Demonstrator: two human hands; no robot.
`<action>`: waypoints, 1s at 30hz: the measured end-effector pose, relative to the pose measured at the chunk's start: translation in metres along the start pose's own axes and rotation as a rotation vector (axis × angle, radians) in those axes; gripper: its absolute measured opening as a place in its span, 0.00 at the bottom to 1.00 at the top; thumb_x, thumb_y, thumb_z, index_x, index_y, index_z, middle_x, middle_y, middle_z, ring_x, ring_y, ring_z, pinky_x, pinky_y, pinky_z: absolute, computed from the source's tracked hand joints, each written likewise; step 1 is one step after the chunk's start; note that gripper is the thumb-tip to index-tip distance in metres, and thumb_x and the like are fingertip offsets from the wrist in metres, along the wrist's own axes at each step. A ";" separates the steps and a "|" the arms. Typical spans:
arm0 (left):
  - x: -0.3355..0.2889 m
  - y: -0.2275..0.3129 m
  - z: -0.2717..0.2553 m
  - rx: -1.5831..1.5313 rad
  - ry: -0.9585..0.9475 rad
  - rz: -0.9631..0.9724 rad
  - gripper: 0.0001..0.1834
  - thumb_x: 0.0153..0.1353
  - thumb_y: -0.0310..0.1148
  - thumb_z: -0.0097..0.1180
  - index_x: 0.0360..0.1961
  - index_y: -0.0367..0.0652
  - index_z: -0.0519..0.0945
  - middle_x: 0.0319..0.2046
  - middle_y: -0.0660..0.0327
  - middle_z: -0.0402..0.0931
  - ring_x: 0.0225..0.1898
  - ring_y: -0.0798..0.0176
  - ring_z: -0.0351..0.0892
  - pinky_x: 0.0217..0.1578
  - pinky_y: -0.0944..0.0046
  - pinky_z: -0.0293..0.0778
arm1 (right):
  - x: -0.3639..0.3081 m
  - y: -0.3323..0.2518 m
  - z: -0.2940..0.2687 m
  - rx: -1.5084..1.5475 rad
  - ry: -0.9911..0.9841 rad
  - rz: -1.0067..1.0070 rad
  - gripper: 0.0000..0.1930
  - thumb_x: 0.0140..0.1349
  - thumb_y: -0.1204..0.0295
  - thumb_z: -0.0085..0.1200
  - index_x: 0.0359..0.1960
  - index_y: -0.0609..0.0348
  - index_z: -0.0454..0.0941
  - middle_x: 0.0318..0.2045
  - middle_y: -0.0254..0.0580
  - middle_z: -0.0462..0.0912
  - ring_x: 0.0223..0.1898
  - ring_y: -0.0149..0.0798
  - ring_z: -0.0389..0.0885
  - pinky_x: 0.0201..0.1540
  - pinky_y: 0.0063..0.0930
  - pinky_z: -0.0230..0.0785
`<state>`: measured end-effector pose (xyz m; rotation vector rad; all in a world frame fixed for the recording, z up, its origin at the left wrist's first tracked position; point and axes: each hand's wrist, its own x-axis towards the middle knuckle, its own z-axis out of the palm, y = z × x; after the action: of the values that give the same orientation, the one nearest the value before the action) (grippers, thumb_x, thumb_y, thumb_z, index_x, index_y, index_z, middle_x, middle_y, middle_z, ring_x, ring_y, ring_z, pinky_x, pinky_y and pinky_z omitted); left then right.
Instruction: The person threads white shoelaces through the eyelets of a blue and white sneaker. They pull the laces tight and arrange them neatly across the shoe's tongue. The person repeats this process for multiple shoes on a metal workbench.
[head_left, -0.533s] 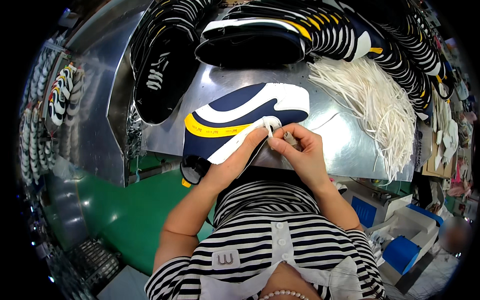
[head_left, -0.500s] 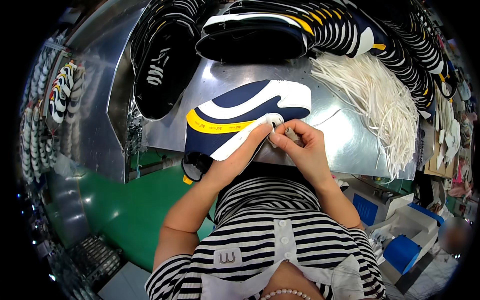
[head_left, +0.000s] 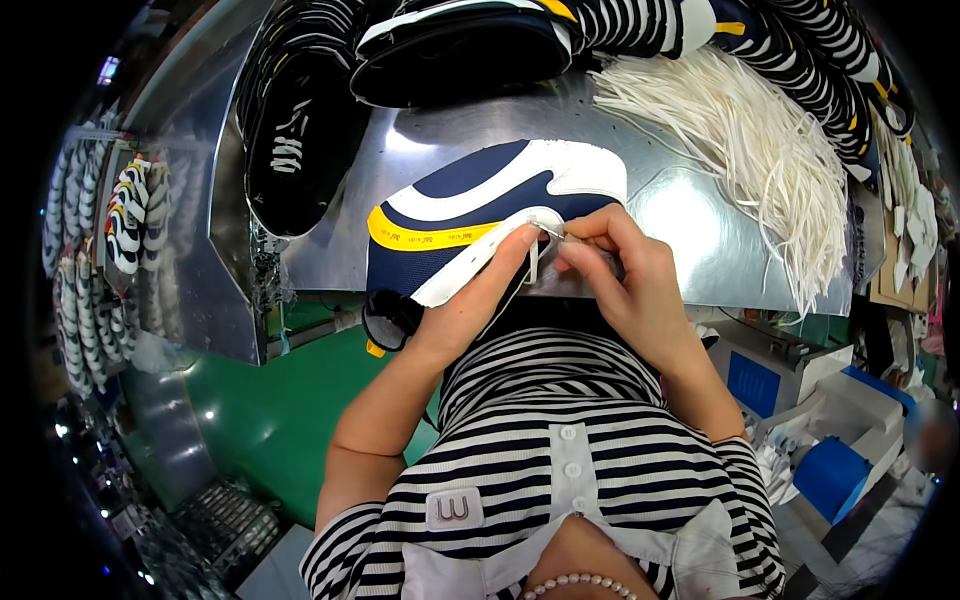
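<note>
A shiny metal table [head_left: 720, 262] is spread beneath and beyond the grip. Whether the held upper [head_left: 455, 207] touches it cannot be told. Farther left, black shoe uppers [head_left: 310, 130] are stacked; straight beyond, a second row [head_left: 462, 68] is lined up; beyond and right, white laces [head_left: 755, 150] are heaped.

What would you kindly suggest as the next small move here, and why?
Perhaps the right hand should gently draw the thin piece away from the white eyelet strip: the piece seems to run from the strip's curved end to that hand, the left hand grips the shoe upper, and a white strand hangs below.
</note>
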<state>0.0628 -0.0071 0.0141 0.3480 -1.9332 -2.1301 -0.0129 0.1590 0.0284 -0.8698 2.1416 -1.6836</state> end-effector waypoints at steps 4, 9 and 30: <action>-0.002 0.003 0.003 0.231 -0.033 0.015 0.12 0.66 0.26 0.59 0.49 0.35 0.82 0.46 0.59 0.83 0.45 0.68 0.82 0.48 0.68 0.76 | 0.001 0.003 -0.005 -0.091 -0.013 0.004 0.06 0.66 0.74 0.57 0.37 0.64 0.73 0.25 0.46 0.83 0.25 0.42 0.84 0.28 0.29 0.73; -0.005 0.011 0.008 1.232 -0.160 0.628 0.16 0.64 0.26 0.58 0.53 0.36 0.80 0.49 0.53 0.82 0.49 0.55 0.82 0.51 0.61 0.75 | 0.012 0.001 0.005 -0.564 0.024 -0.135 0.08 0.55 0.75 0.59 0.33 0.61 0.71 0.23 0.46 0.81 0.26 0.49 0.84 0.26 0.38 0.73; 0.026 0.020 -0.029 0.890 -0.452 -0.040 0.15 0.60 0.29 0.63 0.46 0.36 0.79 0.32 0.51 0.84 0.32 0.54 0.85 0.34 0.62 0.76 | 0.057 0.043 -0.037 0.218 0.327 0.248 0.14 0.59 0.72 0.66 0.45 0.60 0.79 0.31 0.32 0.83 0.30 0.23 0.79 0.33 0.16 0.71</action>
<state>0.0479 -0.0446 0.0305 0.0374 -3.0819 -1.2984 -0.0900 0.1585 0.0064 -0.2700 2.0988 -1.9831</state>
